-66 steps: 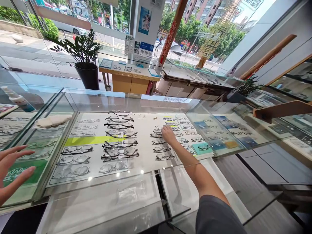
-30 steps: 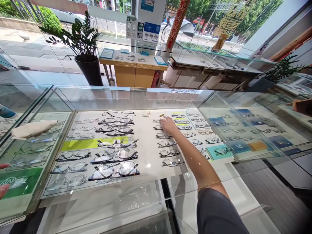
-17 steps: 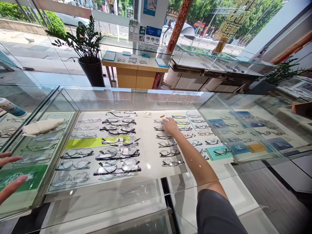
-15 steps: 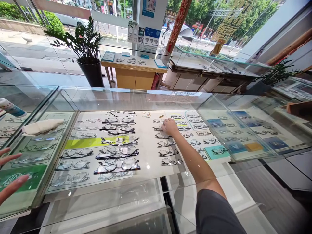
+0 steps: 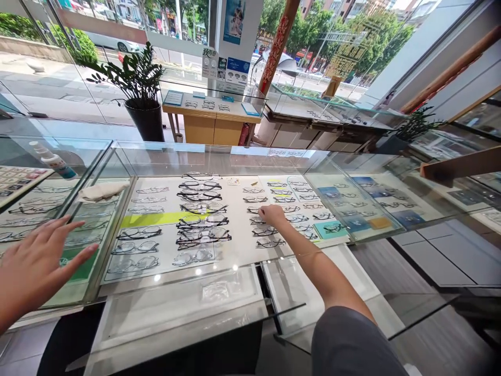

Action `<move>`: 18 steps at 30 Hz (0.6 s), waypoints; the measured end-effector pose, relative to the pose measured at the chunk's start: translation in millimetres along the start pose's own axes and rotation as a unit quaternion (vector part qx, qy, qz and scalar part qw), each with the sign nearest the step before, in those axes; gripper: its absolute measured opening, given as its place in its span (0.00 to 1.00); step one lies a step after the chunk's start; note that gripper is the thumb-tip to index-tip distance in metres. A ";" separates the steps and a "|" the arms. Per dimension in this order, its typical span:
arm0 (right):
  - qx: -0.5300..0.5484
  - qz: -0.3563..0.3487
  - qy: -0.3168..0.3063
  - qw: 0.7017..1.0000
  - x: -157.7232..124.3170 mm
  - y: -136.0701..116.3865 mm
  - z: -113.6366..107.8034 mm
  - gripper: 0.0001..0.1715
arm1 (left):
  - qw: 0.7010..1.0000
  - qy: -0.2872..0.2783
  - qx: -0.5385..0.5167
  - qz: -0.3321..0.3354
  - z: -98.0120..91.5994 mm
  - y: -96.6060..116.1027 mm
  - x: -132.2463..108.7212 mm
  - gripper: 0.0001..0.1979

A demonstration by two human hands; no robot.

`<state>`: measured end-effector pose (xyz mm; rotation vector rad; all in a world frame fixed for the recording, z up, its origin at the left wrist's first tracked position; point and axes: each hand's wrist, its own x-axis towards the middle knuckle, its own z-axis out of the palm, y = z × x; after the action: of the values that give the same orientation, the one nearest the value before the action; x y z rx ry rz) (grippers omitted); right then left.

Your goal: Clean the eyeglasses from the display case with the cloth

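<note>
My right hand [image 5: 273, 214] reaches into the glass display case with its fingers pinched on a pair of eyeglasses [image 5: 253, 210] in the middle-right column. Part of that frame is hidden behind the fingers. More eyeglasses [image 5: 271, 243] lie in line on the near side of this hand, and another pair [image 5: 255, 199] lies just beyond it. At the left, my left hand [image 5: 33, 266] is held above the glass with fingers spread and nothing in it. A folded beige cloth [image 5: 102, 191] and a spray bottle [image 5: 55, 159] are beyond it.
Dark-rimmed eyeglasses [image 5: 202, 237] fill a column left of the middle. Glass partitions and a raised front glass edge [image 5: 289, 307] bound the case. Pulled-out white drawers [image 5: 176, 318] lie below. A potted plant [image 5: 144, 99] and another counter [image 5: 219, 125] stand beyond.
My right hand has come nearer along the column, to a lower pair of eyeglasses. More of my left hand has entered from the left. The camera view has shifted.
</note>
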<state>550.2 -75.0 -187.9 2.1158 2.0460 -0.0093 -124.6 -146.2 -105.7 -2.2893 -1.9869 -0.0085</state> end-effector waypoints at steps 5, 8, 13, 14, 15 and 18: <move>0.015 -0.022 -0.053 0.998 -45.6 -22.5 -10.9 0.25 | 0.998 0.024 -0.062 0.002 -27.2 36.2 0.2 0.51; 0.029 -0.031 -0.069 0.997 -74.1 -33.3 -19.9 0.26 | 0.997 0.024 -0.056 0.041 -26.0 41.6 2.8 0.50; 0.071 -0.050 -0.147 0.985 -114.1 -45.8 -41.6 0.23 | 0.989 -0.019 -0.051 0.138 -19.6 40.1 8.9 0.47; 0.081 -0.057 -0.171 0.980 -121.1 -49.3 -46.0 0.22 | 0.988 -0.028 -0.052 0.146 -19.3 40.7 9.9 0.49; 0.090 -0.065 -0.193 0.975 -128.0 -53.6 -49.9 0.22 | 0.987 -0.034 -0.053 0.150 -19.0 41.6 11.0 0.50; 0.115 -0.082 -0.237 0.961 -149.0 -71.3 -58.5 0.21 | 0.985 -0.039 -0.054 0.160 -17.6 44.8 13.9 0.54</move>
<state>465.4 -212.1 -119.2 1.8162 1.9815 -0.7355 -77.2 -140.2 -90.7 -2.6916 -1.6652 0.0017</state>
